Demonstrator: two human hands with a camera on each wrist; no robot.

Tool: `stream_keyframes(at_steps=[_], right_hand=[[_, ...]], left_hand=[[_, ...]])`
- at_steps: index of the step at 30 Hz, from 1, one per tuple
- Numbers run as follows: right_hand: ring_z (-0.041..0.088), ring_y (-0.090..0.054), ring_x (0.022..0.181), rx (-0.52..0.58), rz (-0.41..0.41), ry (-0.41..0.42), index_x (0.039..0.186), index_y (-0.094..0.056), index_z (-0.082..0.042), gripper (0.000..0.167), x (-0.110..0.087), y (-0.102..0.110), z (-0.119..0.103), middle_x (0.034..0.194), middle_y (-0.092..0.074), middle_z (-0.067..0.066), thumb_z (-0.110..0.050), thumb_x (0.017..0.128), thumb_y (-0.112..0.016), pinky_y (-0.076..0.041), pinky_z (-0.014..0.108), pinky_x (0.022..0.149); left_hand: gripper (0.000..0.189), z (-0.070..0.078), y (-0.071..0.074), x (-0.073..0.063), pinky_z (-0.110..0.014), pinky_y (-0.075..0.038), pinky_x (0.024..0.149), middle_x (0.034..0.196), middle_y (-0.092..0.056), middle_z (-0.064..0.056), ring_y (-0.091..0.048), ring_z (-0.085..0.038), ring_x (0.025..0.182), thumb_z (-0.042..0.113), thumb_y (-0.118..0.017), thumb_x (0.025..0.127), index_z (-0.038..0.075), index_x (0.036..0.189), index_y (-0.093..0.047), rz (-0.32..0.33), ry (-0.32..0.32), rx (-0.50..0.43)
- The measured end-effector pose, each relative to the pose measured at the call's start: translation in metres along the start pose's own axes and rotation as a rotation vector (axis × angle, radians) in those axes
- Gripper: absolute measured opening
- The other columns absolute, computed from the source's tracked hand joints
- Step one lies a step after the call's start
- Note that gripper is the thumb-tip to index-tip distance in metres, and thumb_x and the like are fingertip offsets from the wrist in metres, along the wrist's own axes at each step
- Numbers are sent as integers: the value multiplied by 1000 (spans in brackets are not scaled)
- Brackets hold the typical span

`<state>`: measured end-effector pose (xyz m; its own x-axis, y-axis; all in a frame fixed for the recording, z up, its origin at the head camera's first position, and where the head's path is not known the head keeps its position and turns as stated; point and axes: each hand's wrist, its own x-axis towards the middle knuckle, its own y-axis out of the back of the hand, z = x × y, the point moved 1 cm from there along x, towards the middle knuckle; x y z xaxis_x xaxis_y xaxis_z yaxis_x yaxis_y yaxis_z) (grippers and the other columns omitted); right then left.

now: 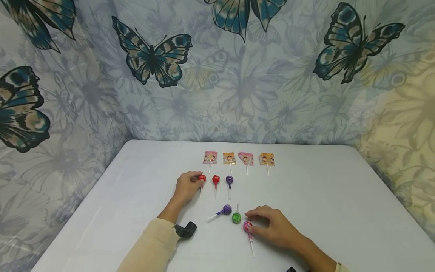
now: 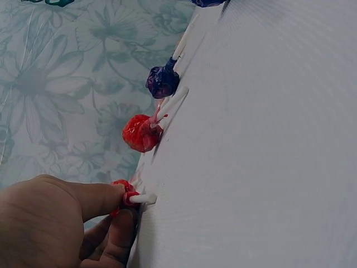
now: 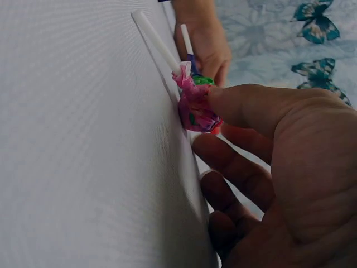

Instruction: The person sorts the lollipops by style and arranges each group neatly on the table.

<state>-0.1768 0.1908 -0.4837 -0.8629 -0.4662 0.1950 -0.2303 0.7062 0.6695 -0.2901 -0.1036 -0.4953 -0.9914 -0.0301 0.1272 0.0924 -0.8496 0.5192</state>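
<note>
In the head view my left hand [image 1: 187, 187] pinches a red-wrapped lollipop [image 1: 202, 177] at the left end of a short row. Beside it lie a second red lollipop [image 1: 215, 179] and a purple lollipop [image 1: 229, 180]. My right hand [image 1: 276, 226] is at a pink lollipop [image 1: 247, 226]; its thumb touches the candy head, while the index finger stands apart from it. In the right wrist view the thumb [image 3: 245, 106] covers part of that pink wrapper. Left of this hand lie a green lollipop [image 1: 236, 217], stick pointing away, and another purple lollipop [image 1: 227, 209], tilted.
At the back of the white table [image 1: 323, 189], several flat-packed lollipops form a row, among them a pink packet [image 1: 210, 157] and an orange packet [image 1: 267, 159]. Butterfly-patterned cloth [image 1: 238, 94] hangs behind and at the sides. A black strap piece [image 1: 186, 229] sits on my left wrist.
</note>
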Motion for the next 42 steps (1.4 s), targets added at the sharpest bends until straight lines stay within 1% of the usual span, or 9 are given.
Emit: stream_keyframes(at_steps=[4,8,15,18,22,28,31,38,42], right_hand=[[10,-58,99,-19,-5,22,108,-73,-21,25,1,0,1,104,-65,-16,-27,85,-75,-46,35,88],[9,-57,97,-13,-9,45,108,-73,-21,25,2,-1,1,103,-64,-17,-23,84,-75,-46,34,86],[9,-58,93,0,9,103,103,-74,-20,21,2,-2,0,98,-65,-16,-18,82,-77,-47,31,82],[9,-59,93,13,16,94,101,-74,-22,19,2,-1,-1,97,-65,-16,-19,83,-77,-47,31,83],[10,-61,91,75,51,76,101,-72,-22,19,2,0,-3,96,-66,-14,-17,83,-78,-49,30,83],[16,-63,82,167,128,120,102,-71,-13,26,3,-1,3,93,-67,-4,0,80,-77,-52,31,74],[18,-65,81,206,155,130,103,-70,-9,28,3,0,5,94,-67,-1,5,79,-75,-54,32,73],[21,-64,82,259,221,161,106,-68,-4,28,3,7,-3,95,-66,2,6,80,-74,-53,30,77],[22,-64,85,282,226,164,109,-66,0,29,6,7,-3,98,-66,4,6,82,-73,-52,29,79]], left_hand=[[30,-1,1,0,-30,-46,65,87,-61,-2,-54,-18,79,9,-72,86,8,116,-71,-2,7,7],[29,-1,2,0,-30,-46,64,87,-61,-3,-54,-18,78,8,-72,86,8,115,-71,1,9,-3],[29,-1,2,0,-30,-46,65,88,-62,-3,-54,-17,78,8,-72,86,7,115,-71,1,0,-9],[29,0,3,-1,-30,-46,65,88,-63,-2,-54,-17,78,8,-72,86,7,115,-71,1,0,-5],[29,1,4,0,-30,-46,65,90,-63,-2,-54,-17,79,8,-72,86,7,115,-71,0,7,-8],[30,0,3,1,-29,-46,65,91,-63,-3,-54,-18,80,7,-72,86,7,116,-71,-2,10,-14],[30,0,2,1,-29,-46,66,92,-63,-2,-54,-17,80,8,-72,86,8,116,-71,-6,3,-14],[30,0,0,1,-30,-46,63,87,-61,-3,-53,-17,76,7,-72,86,6,115,-71,-19,-13,-29],[29,-1,3,0,-30,-46,62,86,-61,-3,-53,-17,76,6,-72,85,6,114,-71,-10,-13,-24]])
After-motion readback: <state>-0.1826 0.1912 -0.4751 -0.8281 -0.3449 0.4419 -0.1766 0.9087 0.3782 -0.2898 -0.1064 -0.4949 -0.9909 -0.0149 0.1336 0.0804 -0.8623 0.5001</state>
